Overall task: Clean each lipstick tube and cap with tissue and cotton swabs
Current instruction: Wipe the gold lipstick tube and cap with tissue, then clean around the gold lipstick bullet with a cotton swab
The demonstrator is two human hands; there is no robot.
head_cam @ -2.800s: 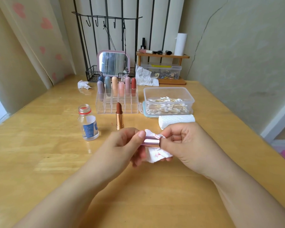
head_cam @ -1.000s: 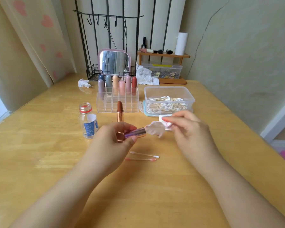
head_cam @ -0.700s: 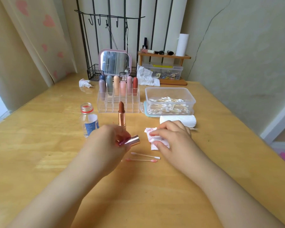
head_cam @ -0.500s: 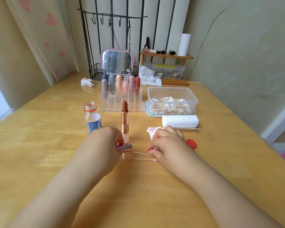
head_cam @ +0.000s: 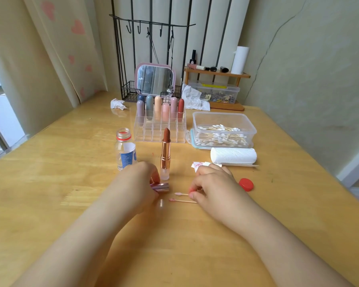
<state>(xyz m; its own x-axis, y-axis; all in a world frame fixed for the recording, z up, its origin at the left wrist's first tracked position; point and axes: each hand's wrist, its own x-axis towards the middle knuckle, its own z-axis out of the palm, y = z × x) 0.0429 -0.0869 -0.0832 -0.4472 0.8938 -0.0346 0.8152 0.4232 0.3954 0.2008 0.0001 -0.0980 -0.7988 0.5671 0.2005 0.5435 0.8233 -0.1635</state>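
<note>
An uncapped rose-gold lipstick tube [head_cam: 165, 156] with a brown bullet stands upright mid-table. My left hand [head_cam: 136, 185] grips its shiny pink cap [head_cam: 161, 187], held sideways just above the table in front of the tube. My right hand [head_cam: 212, 186] is down on the table, its fingertips pinching the stick end of a cotton swab [head_cam: 180, 194]. A second swab [head_cam: 181, 201] with a pink-stained tip lies just below it. A stained tissue [head_cam: 197, 164] lies behind my right hand, partly hidden by it.
A clear organizer [head_cam: 160, 129] holds several capped lipsticks. Right of it are a plastic box of cotton swabs [head_cam: 223, 131] and a white tissue roll [head_cam: 233, 155]. An open bottle [head_cam: 125, 151] stands left of the tube; its red cap [head_cam: 246, 184] lies right of my hand.
My right hand stopped wiping the cap, laid the stained tissue on the table and came down onto a cotton swab. My left hand lowered the cap toward the table.
</note>
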